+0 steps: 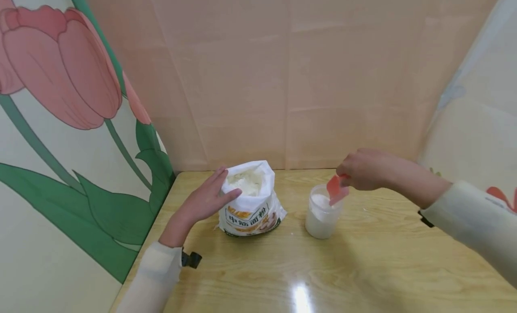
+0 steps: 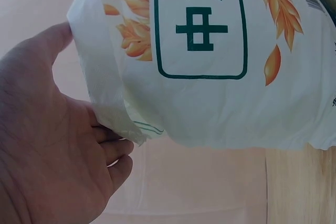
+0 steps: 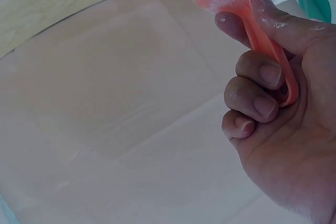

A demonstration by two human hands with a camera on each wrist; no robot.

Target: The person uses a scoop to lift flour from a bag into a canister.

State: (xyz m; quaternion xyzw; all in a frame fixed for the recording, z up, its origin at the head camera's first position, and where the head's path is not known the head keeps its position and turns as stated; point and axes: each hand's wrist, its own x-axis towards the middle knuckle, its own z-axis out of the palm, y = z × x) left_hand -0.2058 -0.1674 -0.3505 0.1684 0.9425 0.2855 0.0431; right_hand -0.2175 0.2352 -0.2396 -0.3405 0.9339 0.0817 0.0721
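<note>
At the table's left stands an open white flour bag (image 1: 248, 214) printed with wheat ears, white flour showing inside its folded-down rim. My left hand (image 1: 208, 196) holds that rim at its left side, thumb over the front edge; the left wrist view shows fingers (image 2: 118, 153) curled at the bag's edge. In my right hand (image 1: 365, 169) is a coral-pink scoop (image 3: 260, 38), its handle gripped by curled fingers and thumb. Tilted, the scoop overlaps the mouth of a clear plastic jar (image 1: 322, 221), which contains white powder. White dust clings to the scoop and thumb.
Both stand on a light wooden table (image 1: 262, 263). A pinkish-beige sheet (image 1: 291, 79) covers the wall behind its back edge. To the left is a wall with a large tulip picture (image 1: 60, 66). A few white specks lie right of the jar.
</note>
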